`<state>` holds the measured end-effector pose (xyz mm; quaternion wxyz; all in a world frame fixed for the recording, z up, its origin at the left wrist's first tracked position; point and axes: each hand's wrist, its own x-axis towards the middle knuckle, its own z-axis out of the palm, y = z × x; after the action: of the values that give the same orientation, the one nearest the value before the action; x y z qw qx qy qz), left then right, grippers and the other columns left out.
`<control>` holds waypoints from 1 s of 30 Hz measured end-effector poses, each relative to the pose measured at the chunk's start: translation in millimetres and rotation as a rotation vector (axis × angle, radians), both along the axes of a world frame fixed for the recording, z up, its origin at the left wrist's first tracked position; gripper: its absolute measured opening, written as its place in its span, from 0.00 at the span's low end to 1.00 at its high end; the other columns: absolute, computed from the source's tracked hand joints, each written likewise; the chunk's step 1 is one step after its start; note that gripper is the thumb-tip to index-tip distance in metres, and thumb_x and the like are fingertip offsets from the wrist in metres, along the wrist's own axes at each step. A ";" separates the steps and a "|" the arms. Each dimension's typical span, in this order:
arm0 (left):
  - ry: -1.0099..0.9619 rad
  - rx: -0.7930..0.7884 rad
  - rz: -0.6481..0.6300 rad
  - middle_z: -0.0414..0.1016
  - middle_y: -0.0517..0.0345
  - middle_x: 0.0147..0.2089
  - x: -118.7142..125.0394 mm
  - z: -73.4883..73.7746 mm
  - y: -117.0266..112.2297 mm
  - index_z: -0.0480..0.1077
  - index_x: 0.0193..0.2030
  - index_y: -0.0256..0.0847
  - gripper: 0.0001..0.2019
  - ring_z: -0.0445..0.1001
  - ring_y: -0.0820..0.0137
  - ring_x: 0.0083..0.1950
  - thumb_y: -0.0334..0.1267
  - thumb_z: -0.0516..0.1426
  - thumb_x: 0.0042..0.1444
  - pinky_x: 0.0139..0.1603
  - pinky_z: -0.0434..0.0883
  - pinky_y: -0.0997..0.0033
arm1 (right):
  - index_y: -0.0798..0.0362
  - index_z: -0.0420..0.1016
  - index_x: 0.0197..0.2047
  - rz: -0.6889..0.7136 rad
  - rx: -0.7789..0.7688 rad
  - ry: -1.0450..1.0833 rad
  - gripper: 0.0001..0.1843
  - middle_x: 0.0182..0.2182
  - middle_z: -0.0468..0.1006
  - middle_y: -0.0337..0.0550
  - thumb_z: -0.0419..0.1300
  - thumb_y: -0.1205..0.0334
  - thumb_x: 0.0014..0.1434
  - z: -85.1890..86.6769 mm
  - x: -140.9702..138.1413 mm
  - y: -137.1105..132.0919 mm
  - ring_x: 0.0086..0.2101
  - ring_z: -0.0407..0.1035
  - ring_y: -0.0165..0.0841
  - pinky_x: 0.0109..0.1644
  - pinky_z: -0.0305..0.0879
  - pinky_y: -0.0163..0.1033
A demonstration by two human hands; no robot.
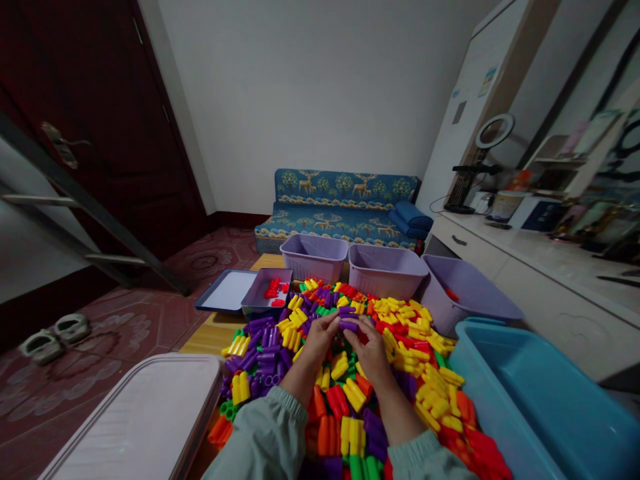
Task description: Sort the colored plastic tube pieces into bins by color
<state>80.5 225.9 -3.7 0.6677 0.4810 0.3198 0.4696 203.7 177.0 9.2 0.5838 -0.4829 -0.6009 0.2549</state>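
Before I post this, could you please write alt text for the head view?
A person's left hand and right hand hold a purple plastic piece over a pile of red, orange, yellow, green and purple pieces on a wooden table. Three lilac bins line the far side, a blue bin stands at the right, and a patterned sofa is behind.

No writing can be read here — no words, brands or numbers. A small pale sticker on the tall white cabinet at right is too tiny to make out — likewise any print on the tub and the white-and-navy box below.
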 end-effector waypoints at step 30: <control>0.923 0.463 0.366 0.62 0.43 0.63 6.0 -6.9 23.0 0.74 0.50 0.38 0.23 0.60 0.50 0.63 0.29 0.62 0.42 0.63 0.58 0.55 | 0.56 0.76 0.37 -0.110 -0.332 0.561 0.23 0.29 0.80 0.43 0.69 0.47 0.42 -5.1 10.3 24.5 0.28 0.73 0.34 0.29 0.69 0.36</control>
<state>86.5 248.9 -10.6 0.2421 0.7079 0.5465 0.3764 214.1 201.5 4.1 0.6529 -0.5139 -0.3399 0.4406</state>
